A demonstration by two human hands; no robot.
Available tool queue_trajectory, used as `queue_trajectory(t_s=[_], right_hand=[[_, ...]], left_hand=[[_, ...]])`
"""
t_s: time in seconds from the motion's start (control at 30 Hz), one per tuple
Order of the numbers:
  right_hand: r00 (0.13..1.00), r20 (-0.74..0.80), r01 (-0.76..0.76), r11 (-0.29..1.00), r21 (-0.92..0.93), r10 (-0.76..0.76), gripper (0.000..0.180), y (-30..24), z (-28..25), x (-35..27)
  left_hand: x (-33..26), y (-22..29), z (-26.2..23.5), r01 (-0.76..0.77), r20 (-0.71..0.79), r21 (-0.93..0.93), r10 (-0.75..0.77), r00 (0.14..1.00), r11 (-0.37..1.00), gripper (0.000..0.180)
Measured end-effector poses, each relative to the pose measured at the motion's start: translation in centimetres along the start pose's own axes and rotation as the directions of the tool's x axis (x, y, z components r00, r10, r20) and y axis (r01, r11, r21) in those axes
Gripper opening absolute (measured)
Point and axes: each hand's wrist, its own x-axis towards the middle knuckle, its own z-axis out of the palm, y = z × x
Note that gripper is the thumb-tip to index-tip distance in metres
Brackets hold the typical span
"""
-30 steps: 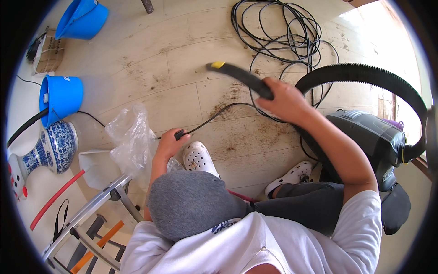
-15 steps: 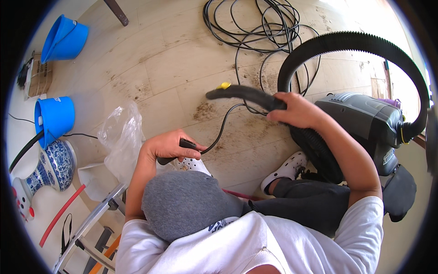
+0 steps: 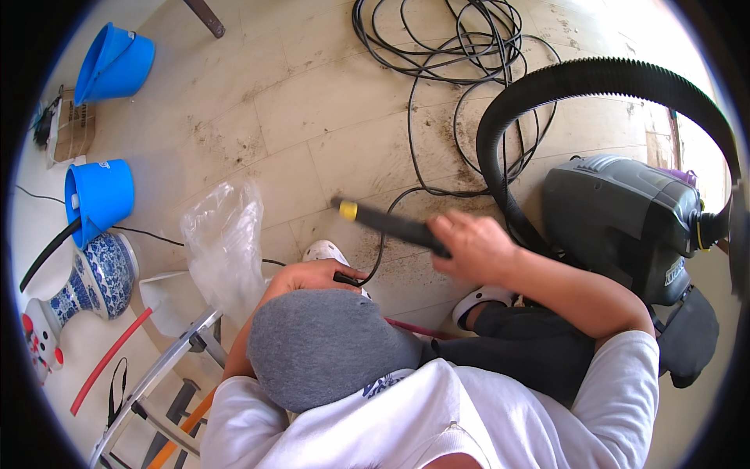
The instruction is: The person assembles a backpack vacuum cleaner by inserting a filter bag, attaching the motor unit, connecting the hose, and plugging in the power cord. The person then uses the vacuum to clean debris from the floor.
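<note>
My right hand [image 3: 476, 246] is closed round the black vacuum hose handle [image 3: 387, 225], whose yellow-marked tip points left over the dirty floor. A ribbed black hose [image 3: 609, 74] arches up and over to the grey and black vacuum cleaner [image 3: 617, 207] on my right. Beside my grey-clad left knee [image 3: 324, 352], my left hand [image 3: 316, 275] is closed on a black cable end [image 3: 348, 278]. Its fingers are partly hidden, and the exact kind of the piece is unclear. From it a thin black cable [image 3: 381, 250] runs up toward the coil.
Loops of black cable [image 3: 469, 47] lie on the floor [image 3: 312, 102], which bears dirt patches. To the left are a clear plastic bag [image 3: 226, 234], two blue buckets, one holding a dark hose [image 3: 109, 191], a blue-and-white vase [image 3: 98, 277] and a metal ladder [image 3: 168, 352].
My right hand has drawn the hose handle down and toward me, its tip swinging lower left. My left hand has dropped nearer my knee, hiding more of the black piece.
</note>
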Motion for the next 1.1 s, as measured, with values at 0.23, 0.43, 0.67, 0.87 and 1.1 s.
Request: queue_trajectory(t_s=[0.23,0.43,0.67,0.87,1.1], right_hand=[[0.962,-0.235,-0.126,0.99,0.058,0.136,0.054,1.9,-3.1,3.2],[0.99,0.016,0.143,0.99,-0.004,-0.143,0.051,-5.4,0.1,6.1],[0.979,-0.031,0.2,0.975,-0.096,-0.204,0.048,-7.5,1.1,11.3],[0.983,-0.183,-0.038,0.996,-0.076,0.023,0.047,-5.9,-2.5,14.8],[0.831,-0.489,-0.245,0.964,0.104,0.264,0.051,-1.7,-6.7,18.1]], left_hand=[[0.8,-1.3,0.7,0.088,-0.228,-0.046,-0.096,0.969,0.995,0.059],[-0.4,-4.5,-0.8,-0.34,-0.854,-0.494,-0.375,0.361,0.8,0.048],[-8.0,-14.0,-1.4,-0.802,-0.492,-0.22,-0.773,-0.4,0.555,0.044],[-9.3,-17.6,-1.4,-0.852,-0.282,-0.17,-0.853,-0.439,0.495,0.042],[-6.4,-19.5,-2.8,-0.841,-0.477,-0.168,-0.789,-0.387,0.514,0.029]])
